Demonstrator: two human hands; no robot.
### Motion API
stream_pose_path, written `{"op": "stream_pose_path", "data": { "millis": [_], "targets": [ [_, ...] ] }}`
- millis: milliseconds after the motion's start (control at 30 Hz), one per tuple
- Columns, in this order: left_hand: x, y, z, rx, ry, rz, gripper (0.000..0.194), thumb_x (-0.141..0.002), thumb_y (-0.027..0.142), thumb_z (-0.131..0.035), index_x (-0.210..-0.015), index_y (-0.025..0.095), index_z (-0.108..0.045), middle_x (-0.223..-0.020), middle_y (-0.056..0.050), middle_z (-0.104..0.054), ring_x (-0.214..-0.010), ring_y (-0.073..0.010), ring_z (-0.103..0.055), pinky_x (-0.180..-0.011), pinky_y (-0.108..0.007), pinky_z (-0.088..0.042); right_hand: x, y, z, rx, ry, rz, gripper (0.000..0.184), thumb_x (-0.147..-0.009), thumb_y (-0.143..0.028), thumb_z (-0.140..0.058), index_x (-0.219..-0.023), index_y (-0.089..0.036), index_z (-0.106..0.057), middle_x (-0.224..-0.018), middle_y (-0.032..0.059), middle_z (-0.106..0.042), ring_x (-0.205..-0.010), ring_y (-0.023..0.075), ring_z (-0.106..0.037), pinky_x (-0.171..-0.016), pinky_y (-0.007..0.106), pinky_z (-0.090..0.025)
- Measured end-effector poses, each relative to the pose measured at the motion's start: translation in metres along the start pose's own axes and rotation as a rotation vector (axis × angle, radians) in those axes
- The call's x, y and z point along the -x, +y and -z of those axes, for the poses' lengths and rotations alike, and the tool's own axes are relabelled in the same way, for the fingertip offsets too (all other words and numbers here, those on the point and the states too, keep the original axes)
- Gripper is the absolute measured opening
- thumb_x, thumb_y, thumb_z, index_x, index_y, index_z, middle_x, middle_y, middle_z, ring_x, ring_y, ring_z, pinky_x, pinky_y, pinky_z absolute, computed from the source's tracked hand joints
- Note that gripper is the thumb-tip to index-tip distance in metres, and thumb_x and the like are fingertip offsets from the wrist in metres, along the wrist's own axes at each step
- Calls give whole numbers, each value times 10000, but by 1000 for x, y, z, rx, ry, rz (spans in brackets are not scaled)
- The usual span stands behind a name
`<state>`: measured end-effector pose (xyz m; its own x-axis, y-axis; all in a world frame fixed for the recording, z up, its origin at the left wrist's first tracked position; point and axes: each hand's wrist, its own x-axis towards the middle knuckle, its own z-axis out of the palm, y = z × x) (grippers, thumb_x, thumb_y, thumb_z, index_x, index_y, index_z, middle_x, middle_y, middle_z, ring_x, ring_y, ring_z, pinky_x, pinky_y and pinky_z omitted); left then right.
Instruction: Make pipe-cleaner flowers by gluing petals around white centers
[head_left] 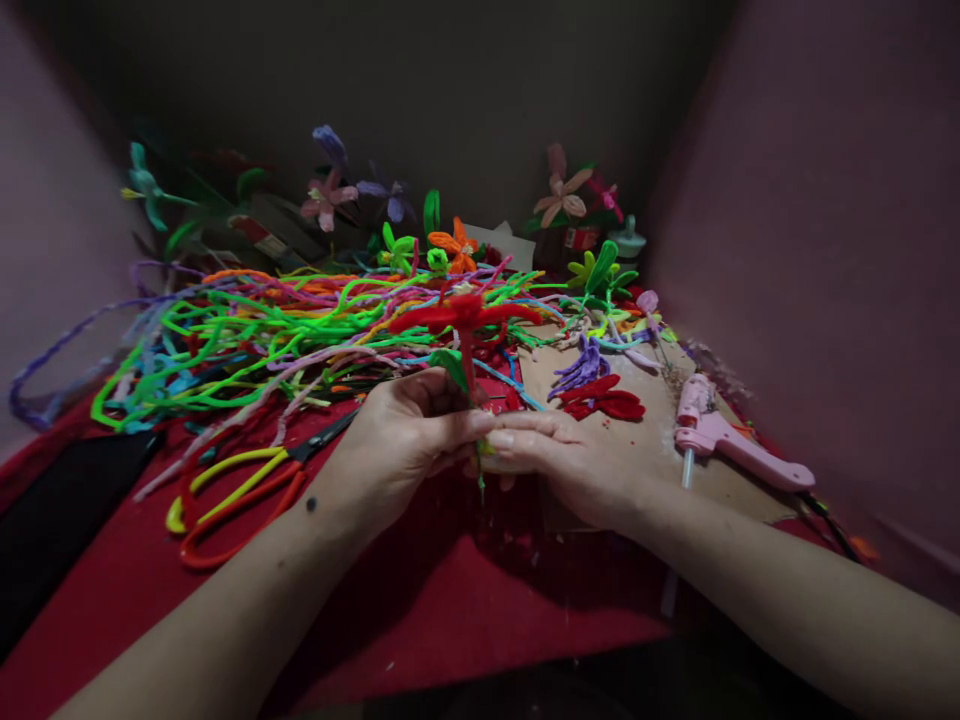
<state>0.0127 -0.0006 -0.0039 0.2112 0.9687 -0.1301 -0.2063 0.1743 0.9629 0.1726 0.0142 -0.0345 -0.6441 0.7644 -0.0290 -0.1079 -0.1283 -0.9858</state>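
A red pipe-cleaner flower (pixel 466 312) stands upright in front of me, its petals spread wide at the top. My left hand (pixel 420 425) is closed around its stem, just under a green pipe-cleaner leaf (pixel 450 363). From the other side my right hand (pixel 559 455) pinches the lower stem, thumb and fingers meeting the left thumb. A thin green stem end (pixel 481 480) pokes out below the fingers; a small yellow-green bit shows between them. Right of the flower, loose red petals (pixel 604 398) and a purple petal bunch (pixel 581 368) rest on cardboard (pixel 660 480).
A pink glue gun (pixel 720 435) lies on the cardboard at right. Scissors (pixel 247 490) with red and yellow handles lie left, near a black flat object (pixel 71 520). A heap of coloured pipe cleaners (pixel 300 320) spreads behind, with finished flowers (pixel 454 245) along the wall.
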Motion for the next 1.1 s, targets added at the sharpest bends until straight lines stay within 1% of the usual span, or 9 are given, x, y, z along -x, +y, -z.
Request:
{"op": "stream_pose_path", "data": {
  "millis": [133, 300, 433, 567, 733, 800, 867, 1000, 1100],
  "targets": [
    [-1, 3, 5, 0, -64, 46, 90, -670, 162, -698, -734, 146, -637, -623, 14, -585, -526, -99, -550, -524, -224, -475, 1, -2, 2, -45, -71, -75, 222, -816, -358, -526, -747, -154, -582, -692, 8, -540, -619, 114, -483, -627, 267, -414],
    [-1, 3, 13, -2, -154, 98, 72, -682, 160, -690, -743, 153, -654, -608, 24, -561, -455, -41, -435, -431, -158, -359, 4, -10, 3, -27, -116, -146, 181, -789, -313, -545, -752, -145, -600, -692, 10, -551, -584, 109, -505, -563, 250, -409],
    [0, 4, 17, 3, -208, 110, 98, -679, 168, -688, -768, 136, -662, -629, 8, -573, -436, -17, -356, -402, -150, -263, 3, -10, 1, 44, -64, -94, 148, -763, -268, -596, -708, -135, -633, -662, -2, -560, -600, 89, -481, -567, 224, -364],
    [0, 4, 13, 96, -222, 110, 155, -661, 164, -701, -805, 135, -651, -611, 5, -594, -390, -5, -328, -396, -161, -238, 1, -2, -1, -140, -53, -104, 95, -713, -237, -648, -739, -146, -657, -677, 3, -610, -597, 93, -513, -540, 216, -347],
    [-1, 2, 8, 143, -206, 117, 163, -678, 225, -714, -646, 134, -583, -370, 75, -400, -298, -9, -258, -339, -160, -204, 1, 4, -3, -186, -19, -115, 100, -708, -222, -648, -643, -149, -628, -558, -36, -560, -511, 69, -465, -504, 209, -300],
    [-1, 1, 9, 115, -215, 110, 173, -697, 242, -701, -637, 135, -579, -358, 73, -397, -298, -21, -290, -345, -166, -236, 1, 4, -2, -186, 5, -96, 121, -715, -248, -657, -650, -152, -623, -559, -39, -559, -521, 69, -469, -516, 210, -299],
    [-1, 1, 8, 82, -210, 81, 114, -710, 231, -688, -748, 151, -617, -442, 57, -494, -323, -29, -344, -379, -178, -293, 0, 5, -1, -182, 20, -80, 111, -720, -257, -662, -688, -156, -628, -588, -32, -574, -538, 73, -475, -525, 212, -299],
    [0, 1, 4, -30, -86, -12, 423, -628, 157, -738, -1024, 237, -614, -793, 20, -647, -500, -66, -506, -452, -183, -367, -2, 4, 1, -159, 45, -67, 105, -705, -271, -672, -731, -175, -638, -634, -13, -581, -549, 93, -482, -511, 223, -314],
    [1, 0, -2, -177, 0, -50, 365, -622, 173, -739, -972, 206, -639, -791, 8, -634, -662, -127, -566, -546, -207, -420, -2, 2, 1, -92, 76, -43, 119, -729, -269, -643, -662, -173, -621, -605, -13, -555, -538, 92, -469, -505, 227, -319]
  ]
}}
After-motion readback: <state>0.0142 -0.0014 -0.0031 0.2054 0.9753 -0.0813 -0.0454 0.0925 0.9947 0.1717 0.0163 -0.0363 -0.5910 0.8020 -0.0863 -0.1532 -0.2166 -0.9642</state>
